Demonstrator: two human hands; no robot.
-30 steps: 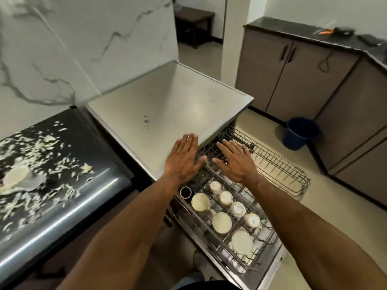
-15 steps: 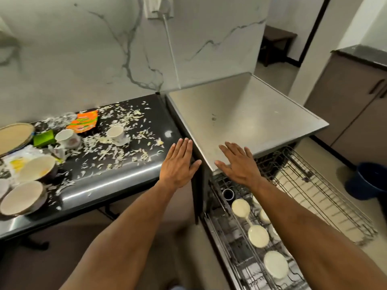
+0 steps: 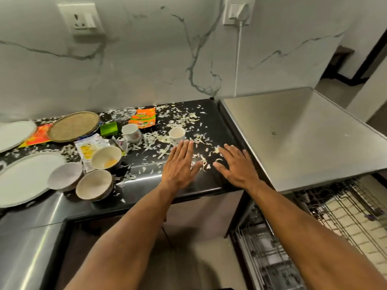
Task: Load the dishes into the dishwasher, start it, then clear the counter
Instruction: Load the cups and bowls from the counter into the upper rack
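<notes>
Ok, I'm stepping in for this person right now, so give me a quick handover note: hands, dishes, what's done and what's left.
Left hand and right hand: both open, flat over the black counter, holding nothing.
On the counter: two cups, three bowls, plates, wrappers, vegetable scraps.
Done: dishwasher racks pulled out.
Left: load these dishes, start the dishwasher, clear the counter.

A home kitchen: littered black counter (image 3: 146, 185), bowls (image 3: 94, 185), open dishwasher (image 3: 293, 143).
</notes>
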